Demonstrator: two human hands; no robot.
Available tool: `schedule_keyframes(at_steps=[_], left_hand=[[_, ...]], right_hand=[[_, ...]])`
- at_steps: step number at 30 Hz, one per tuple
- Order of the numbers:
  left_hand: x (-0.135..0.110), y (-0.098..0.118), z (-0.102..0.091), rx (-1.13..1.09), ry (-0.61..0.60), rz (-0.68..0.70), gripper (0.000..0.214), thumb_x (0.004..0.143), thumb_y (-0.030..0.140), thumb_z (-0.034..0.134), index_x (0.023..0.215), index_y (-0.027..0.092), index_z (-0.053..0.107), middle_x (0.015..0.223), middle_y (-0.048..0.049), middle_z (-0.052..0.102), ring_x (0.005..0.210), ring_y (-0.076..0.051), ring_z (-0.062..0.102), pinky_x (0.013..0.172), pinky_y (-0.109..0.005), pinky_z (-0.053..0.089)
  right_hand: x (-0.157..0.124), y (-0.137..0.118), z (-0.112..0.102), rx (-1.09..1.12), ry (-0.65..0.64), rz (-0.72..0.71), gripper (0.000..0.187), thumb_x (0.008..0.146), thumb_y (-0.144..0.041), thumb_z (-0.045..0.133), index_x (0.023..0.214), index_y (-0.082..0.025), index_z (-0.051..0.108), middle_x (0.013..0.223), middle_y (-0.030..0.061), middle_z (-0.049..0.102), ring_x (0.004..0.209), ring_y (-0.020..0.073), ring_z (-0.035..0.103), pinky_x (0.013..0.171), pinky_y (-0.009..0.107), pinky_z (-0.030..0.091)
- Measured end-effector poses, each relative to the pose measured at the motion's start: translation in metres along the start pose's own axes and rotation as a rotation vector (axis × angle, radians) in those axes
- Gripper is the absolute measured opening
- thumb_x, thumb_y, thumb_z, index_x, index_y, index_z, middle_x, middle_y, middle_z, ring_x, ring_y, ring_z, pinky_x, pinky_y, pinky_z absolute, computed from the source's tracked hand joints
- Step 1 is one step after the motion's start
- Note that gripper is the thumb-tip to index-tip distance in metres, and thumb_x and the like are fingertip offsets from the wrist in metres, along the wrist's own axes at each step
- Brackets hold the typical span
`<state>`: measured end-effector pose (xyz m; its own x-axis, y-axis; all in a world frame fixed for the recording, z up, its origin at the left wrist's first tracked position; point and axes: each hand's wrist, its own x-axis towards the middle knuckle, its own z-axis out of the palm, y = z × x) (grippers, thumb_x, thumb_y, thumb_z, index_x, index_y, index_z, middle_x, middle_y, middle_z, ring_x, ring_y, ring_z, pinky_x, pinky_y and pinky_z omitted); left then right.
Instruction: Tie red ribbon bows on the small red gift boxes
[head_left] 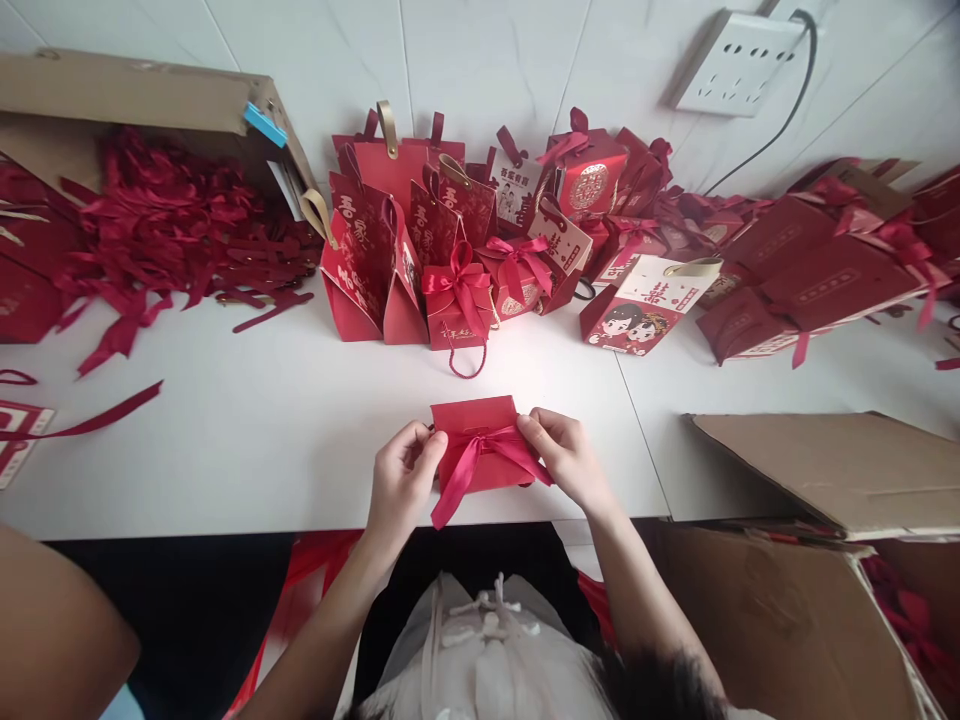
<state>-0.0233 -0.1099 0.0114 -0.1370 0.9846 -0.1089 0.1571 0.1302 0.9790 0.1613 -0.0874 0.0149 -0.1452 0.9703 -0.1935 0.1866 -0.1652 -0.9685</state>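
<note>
A small red gift box (472, 412) lies near the front edge of the white table, with a dark pink ribbon (466, 470) tied across it in a bow. My left hand (405, 470) grips the box's left side between thumb and fingers. At the right side, my right hand (559, 450) is closed, its thumb and fingertips pinching at the box's edge beside the ribbon. I cannot tell whether the right fingers hold the box, the ribbon or both. One ribbon tail hangs past the front of the box.
Several finished red gift boxes (457, 290) stand along the wall. A cardboard box (135, 95) spills pink ribbons (165, 220) at the left. A box with a cartoon couple (637, 310) stands right of centre. An open carton (750, 610) is at lower right; a power strip (739, 65) hangs above.
</note>
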Motion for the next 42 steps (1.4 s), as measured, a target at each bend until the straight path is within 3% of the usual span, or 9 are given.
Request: schedule_keyframes(at_steps=[15,22,27,32,34,36,38,39,42], left_hand=[[0.009,-0.013,0.009,-0.155,-0.068,-0.024,0.035,0.079,0.039,0.05,0.057,0.02,0.031,0.054,0.005,0.028,0.046,-0.008,0.026,0.041,-0.021,0.024],[0.009,-0.023,0.015,-0.188,-0.016,0.081,0.037,0.081,0.041,0.048,0.057,0.02,0.03,0.052,0.0049,0.03,0.047,-0.009,0.03,0.044,-0.022,0.03],[0.009,-0.025,0.02,-0.192,-0.008,0.083,0.038,0.08,0.045,0.048,0.057,0.021,0.028,0.052,0.0049,0.029,0.045,-0.009,0.029,0.043,-0.023,0.03],[0.012,-0.027,0.006,-0.184,-0.04,0.052,0.035,0.08,0.046,0.046,0.059,0.021,0.034,0.053,0.0044,0.032,0.045,-0.009,0.031,0.041,-0.023,0.029],[0.013,-0.022,-0.006,-0.138,0.089,0.13,0.029,0.08,0.044,0.044,0.063,0.021,0.04,0.055,0.0034,0.037,0.048,-0.011,0.037,0.045,-0.024,0.033],[0.01,-0.01,-0.013,-0.114,0.287,0.313,0.021,0.081,0.038,0.044,0.068,0.021,0.045,0.061,0.0017,0.043,0.055,-0.013,0.043,0.051,-0.025,0.038],[0.001,0.009,-0.007,-0.097,0.322,0.561,0.012,0.081,0.029,0.044,0.073,0.021,0.046,0.065,0.0003,0.046,0.059,-0.014,0.046,0.056,-0.027,0.042],[-0.004,0.019,0.003,-0.074,0.227,0.697,0.008,0.081,0.025,0.044,0.075,0.022,0.048,0.068,-0.0005,0.048,0.061,-0.014,0.048,0.057,-0.027,0.043],[-0.025,0.04,0.054,0.108,-0.285,1.031,0.013,0.078,0.018,0.049,0.089,0.022,0.054,0.076,-0.0041,0.057,0.071,-0.017,0.056,0.064,-0.029,0.048]], right_hand=[[0.0,0.016,0.003,0.148,0.034,0.002,0.047,0.082,-0.058,0.049,0.057,-0.02,0.035,0.054,-0.0054,0.032,0.047,0.0076,0.025,0.044,0.023,0.022],[0.0,0.023,0.006,0.234,0.032,-0.01,0.046,0.082,-0.057,0.05,0.059,-0.02,0.036,0.056,-0.0055,0.032,0.049,0.0082,0.026,0.047,0.023,0.024],[0.001,0.023,0.01,0.225,0.059,-0.027,0.047,0.081,-0.059,0.049,0.059,-0.021,0.035,0.057,-0.0055,0.032,0.049,0.0088,0.028,0.047,0.023,0.027],[-0.003,0.023,0.005,0.126,0.063,-0.035,0.047,0.084,-0.06,0.044,0.059,-0.021,0.038,0.055,-0.0047,0.037,0.048,0.01,0.033,0.048,0.024,0.031],[-0.002,0.022,-0.008,0.04,0.12,-0.061,0.046,0.086,-0.058,0.04,0.059,-0.02,0.041,0.052,-0.004,0.04,0.049,0.0108,0.036,0.05,0.025,0.032],[0.006,0.017,-0.025,-0.015,0.22,-0.111,0.046,0.088,-0.053,0.039,0.058,-0.02,0.044,0.05,-0.0035,0.041,0.05,0.0113,0.038,0.052,0.025,0.032],[0.024,0.007,-0.042,-0.03,0.327,-0.189,0.043,0.088,-0.048,0.04,0.056,-0.02,0.042,0.049,-0.0035,0.04,0.05,0.0111,0.039,0.052,0.025,0.032],[0.037,0.001,-0.049,-0.03,0.368,-0.23,0.042,0.088,-0.046,0.041,0.054,-0.02,0.04,0.049,-0.0038,0.039,0.049,0.0109,0.038,0.052,0.025,0.032],[0.088,-0.017,-0.058,-0.04,0.44,-0.293,0.036,0.086,-0.041,0.042,0.056,-0.021,0.037,0.049,-0.0047,0.038,0.047,0.0103,0.037,0.05,0.024,0.032]])
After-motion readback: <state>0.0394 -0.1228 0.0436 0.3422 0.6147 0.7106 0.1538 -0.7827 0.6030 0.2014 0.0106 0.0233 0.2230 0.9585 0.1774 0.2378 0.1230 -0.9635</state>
